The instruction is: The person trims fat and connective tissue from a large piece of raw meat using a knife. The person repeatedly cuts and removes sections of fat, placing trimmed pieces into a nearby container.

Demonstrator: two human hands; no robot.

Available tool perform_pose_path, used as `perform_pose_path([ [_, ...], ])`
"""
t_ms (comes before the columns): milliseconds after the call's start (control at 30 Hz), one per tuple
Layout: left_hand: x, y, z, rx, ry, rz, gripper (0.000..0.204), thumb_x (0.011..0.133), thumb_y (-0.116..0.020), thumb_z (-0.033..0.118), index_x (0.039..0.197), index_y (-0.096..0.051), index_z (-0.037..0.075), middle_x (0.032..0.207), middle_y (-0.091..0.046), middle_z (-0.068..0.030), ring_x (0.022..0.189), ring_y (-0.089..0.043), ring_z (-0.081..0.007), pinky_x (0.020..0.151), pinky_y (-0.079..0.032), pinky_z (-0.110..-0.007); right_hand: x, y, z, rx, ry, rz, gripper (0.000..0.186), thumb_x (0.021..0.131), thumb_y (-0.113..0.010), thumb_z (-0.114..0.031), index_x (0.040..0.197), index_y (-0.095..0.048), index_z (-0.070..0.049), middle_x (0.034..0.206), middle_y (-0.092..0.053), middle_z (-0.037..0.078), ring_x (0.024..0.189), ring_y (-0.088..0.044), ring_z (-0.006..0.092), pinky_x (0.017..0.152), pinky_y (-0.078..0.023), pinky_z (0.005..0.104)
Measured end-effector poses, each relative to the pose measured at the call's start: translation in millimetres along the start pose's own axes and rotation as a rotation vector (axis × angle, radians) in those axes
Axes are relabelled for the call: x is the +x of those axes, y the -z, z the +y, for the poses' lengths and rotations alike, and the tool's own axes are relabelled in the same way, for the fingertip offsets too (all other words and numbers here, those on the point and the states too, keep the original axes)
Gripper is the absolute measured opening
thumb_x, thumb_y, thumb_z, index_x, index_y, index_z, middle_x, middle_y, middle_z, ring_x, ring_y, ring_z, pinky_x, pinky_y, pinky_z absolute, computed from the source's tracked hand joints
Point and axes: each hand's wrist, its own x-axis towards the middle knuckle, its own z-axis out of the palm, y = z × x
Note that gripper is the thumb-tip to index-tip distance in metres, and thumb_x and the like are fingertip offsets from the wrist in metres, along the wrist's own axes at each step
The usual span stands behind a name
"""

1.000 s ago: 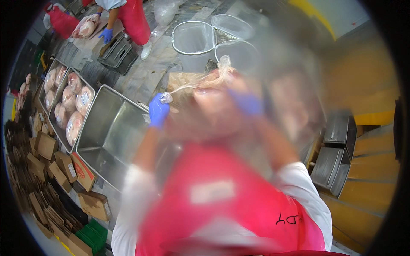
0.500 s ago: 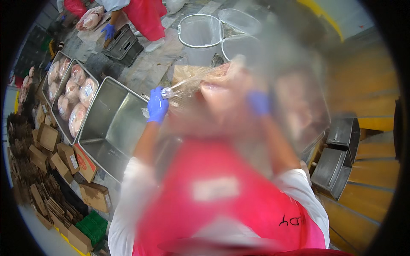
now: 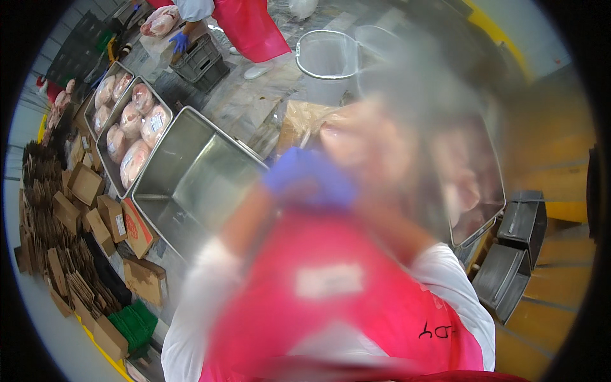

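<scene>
Close together before my red apron (image 3: 324,248), my gloved left hand (image 3: 286,173) and right hand (image 3: 332,181) meet or overlap. Both wear blue gloves and are smeared, so their fingers and anything in them cannot be made out. Just beyond them lies a large pale pink piece of meat (image 3: 366,137), blurred too. Crinkled clear plastic (image 3: 312,121) spreads beside the meat, over something tan like cardboard. On my left stands a deep metal tub (image 3: 191,172) with bare walls.
Metal tubs of bagged meat (image 3: 130,121) stand far left, above cardboard boxes (image 3: 86,184) and a green crate (image 3: 132,325). A meat-filled tub (image 3: 503,204) is at right. Lined bins (image 3: 328,54) stand ahead. A co-worker's gloved hand (image 3: 180,42) is near a grey crate (image 3: 200,60).
My left hand, which gripped the gathered end of the clear bag at the left, has moved right and nearer me. My right hand has come left and down to it. The view has shifted left.
</scene>
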Motion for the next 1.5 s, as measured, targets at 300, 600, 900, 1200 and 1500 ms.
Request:
perform_pose_path([
  [300, -32.6, -7.8, -1.7, 0.485, -0.048, 0.134, 0.069, 0.095, -0.077, 0.026, 0.149, -0.05, -0.008, 0.144, -0.061, -0.0207, 0.133, -0.059, -0.028, 0.114, -0.046, -0.038, 12.8, -131.3, 83.2, 0.191, -0.582, 0.064, 0.053, 0.096, -0.063, -0.033, 0.133, -0.057, 0.004, 0.135, -0.061, 0.034, 0.119, -0.063, 0.0492, 0.102, -0.051, 0.0534],
  [600, -1.3, -55.8, -154.3, 0.229, -0.052, 0.389, 0.11, 0.085, -0.09, 0.037, 0.16, -0.025, -0.011, 0.14, -0.061, -0.0268, 0.126, -0.063, -0.0322, 0.105, -0.053, -0.041, 5.6, -176.8, 112.7, 0.4, -0.794, 0.209, 0.048, 0.102, -0.056, -0.035, 0.128, -0.061, 0.005, 0.127, -0.066, 0.033, 0.12, -0.063, 0.0479, 0.103, -0.05, 0.0497],
  [900, 52.9, -92.1, -140.1, 0.011, 0.248, 0.303, 0.058, 0.078, -0.089, 0.024, 0.116, -0.056, -0.004, 0.105, -0.069, -0.0177, 0.095, -0.068, -0.0235, 0.076, -0.059, -0.041, -51.5, -29.7, 26.0, 0.672, -0.479, -0.02, 0.056, 0.098, -0.068, -0.036, 0.143, -0.056, -0.006, 0.136, -0.064, 0.027, 0.126, -0.064, 0.0337, 0.104, -0.05, 0.0441],
  [1200, 116.6, -41.4, -76.3, -0.206, 0.092, 0.631, 0.02, 0.083, -0.076, 0.01, 0.096, -0.062, 0.001, 0.086, -0.061, -0.0035, 0.075, -0.053, -0.0145, 0.066, -0.049, -0.035, -187.9, 81.5, 54.3, 0.963, -0.797, 0.167, 0.04, 0.102, -0.07, -0.036, 0.115, -0.077, 0.001, 0.108, -0.079, 0.012, 0.096, -0.074, 0.0195, 0.091, -0.058, 0.0339],
  [1500, 72.0, -51.3, -156.3, 0.462, -0.328, 0.199, 0.031, 0.095, -0.074, 0.022, 0.11, -0.065, -0.003, 0.086, -0.061, -0.0073, 0.078, -0.054, -0.0196, 0.073, -0.05, -0.041, -434.3, -63.4, 163.6, 0.524, -1.404, 0.36, 0.042, 0.097, -0.066, -0.039, 0.095, -0.077, 0.001, 0.095, -0.077, 0.019, 0.088, -0.075, 0.0326, 0.085, -0.059, 0.0431],
])
